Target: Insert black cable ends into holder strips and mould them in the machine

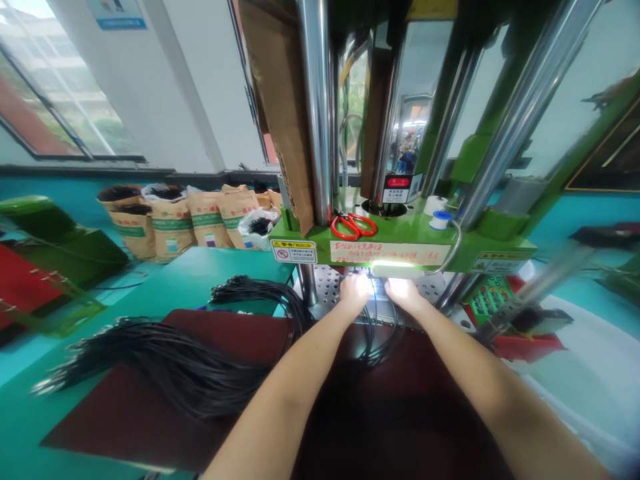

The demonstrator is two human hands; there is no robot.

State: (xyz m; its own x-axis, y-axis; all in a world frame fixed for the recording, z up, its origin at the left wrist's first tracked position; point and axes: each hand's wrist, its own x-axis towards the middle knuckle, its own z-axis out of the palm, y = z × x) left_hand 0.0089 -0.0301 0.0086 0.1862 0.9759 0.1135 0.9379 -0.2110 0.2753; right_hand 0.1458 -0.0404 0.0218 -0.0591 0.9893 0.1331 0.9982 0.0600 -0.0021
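Both arms reach forward under the green press plate (300, 233), into the bright light of a lamp (397, 270). My left hand (356, 290) is curled closed above the perforated metal bed, beside thin black cables (370, 333). Just right of it, my right hand (401, 295) also looks closed, with more cable looping down below it. Glare washes out the fingers of both hands, so what they hold cannot be made out. The cables hang from between the hands onto the dark red board (340, 360).
Bundles of black cables (185, 373) lie on the left of the board and the green table (195, 267). Red-handled scissors (354, 227) and thread spools (440, 219) rest on the press plate. Steel columns (317, 113) rise around the work area. Filled paper sacks (173, 223) stand behind.
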